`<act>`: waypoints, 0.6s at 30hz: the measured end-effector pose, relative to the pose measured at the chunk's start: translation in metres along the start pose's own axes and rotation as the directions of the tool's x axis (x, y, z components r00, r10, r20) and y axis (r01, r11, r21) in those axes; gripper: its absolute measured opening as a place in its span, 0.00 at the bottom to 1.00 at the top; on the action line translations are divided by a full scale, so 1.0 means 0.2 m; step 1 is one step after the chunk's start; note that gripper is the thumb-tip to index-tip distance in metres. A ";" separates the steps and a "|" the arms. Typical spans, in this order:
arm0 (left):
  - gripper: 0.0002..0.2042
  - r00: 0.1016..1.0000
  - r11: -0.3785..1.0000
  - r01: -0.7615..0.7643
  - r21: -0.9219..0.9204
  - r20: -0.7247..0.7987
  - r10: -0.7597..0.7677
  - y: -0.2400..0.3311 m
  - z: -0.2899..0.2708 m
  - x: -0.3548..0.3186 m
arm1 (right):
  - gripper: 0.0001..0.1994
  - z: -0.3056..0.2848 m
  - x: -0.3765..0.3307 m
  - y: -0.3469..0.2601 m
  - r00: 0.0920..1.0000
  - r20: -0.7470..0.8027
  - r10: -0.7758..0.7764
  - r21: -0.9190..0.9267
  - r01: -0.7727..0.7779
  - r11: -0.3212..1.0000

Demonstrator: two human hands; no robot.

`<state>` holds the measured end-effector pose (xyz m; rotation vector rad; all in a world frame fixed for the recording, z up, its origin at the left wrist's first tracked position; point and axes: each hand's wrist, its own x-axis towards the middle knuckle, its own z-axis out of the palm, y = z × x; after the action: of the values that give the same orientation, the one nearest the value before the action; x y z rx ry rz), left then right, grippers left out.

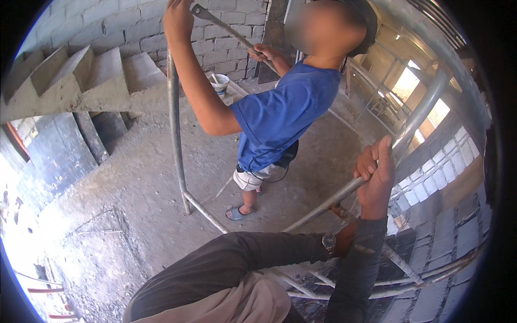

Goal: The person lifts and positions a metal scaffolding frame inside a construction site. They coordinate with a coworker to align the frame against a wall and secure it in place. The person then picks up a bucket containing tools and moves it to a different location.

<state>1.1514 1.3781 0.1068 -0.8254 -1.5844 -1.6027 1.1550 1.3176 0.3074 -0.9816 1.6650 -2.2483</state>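
Note:
My right hand (pixel 375 175) is closed around a slanting grey metal tube (pixel 327 206) of a scaffold frame, on the right side of the view. My left hand (pixel 347 240) lies just below it, reached across from the left, with a watch (pixel 329 242) at the wrist. Its fingers are mostly hidden behind my right forearm, so their grip does not show. Facing me, a person in a blue T-shirt (pixel 291 110) holds a metal brace (pixel 229 29) with a flattened, holed end. That person's other hand (pixel 178 21) is raised at the top of an upright scaffold post (pixel 174 118).
Concrete stairs (pixel 99 81) rise at the left against a block wall (pixel 226 51). Dark sheets (pixel 59 156) lean below them. A white bucket (pixel 219 84) stands behind the person. More scaffold tubes (pixel 401 264) cross beneath my arms. A thick pipe (pixel 425 105) runs along the right.

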 end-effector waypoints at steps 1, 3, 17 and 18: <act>0.23 1.000 1.000 -0.001 0.004 0.008 0.001 -0.01 0.00 -0.01 | 0.22 0.00 0.00 0.00 1.000 0.002 0.000 0.007 0.000 1.000; 0.24 0.998 1.000 0.016 -0.008 0.057 -0.016 0.02 -0.03 0.01 | 0.22 0.00 0.00 0.00 1.000 -0.004 -0.001 0.014 0.001 1.000; 0.21 0.992 0.995 0.099 0.003 0.073 -0.099 0.00 -0.02 0.02 | 0.23 0.00 0.00 0.01 1.000 -0.006 -0.019 -0.023 0.019 1.000; 0.21 0.992 0.995 0.086 0.041 0.086 -0.089 0.00 -0.02 0.02 | 0.23 0.00 0.00 0.01 1.000 -0.008 -0.019 -0.029 0.019 0.999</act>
<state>1.1495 1.3743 0.1108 -0.8270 -1.7287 -1.6126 1.1544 1.3163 0.3066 -1.0002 1.7029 -2.2497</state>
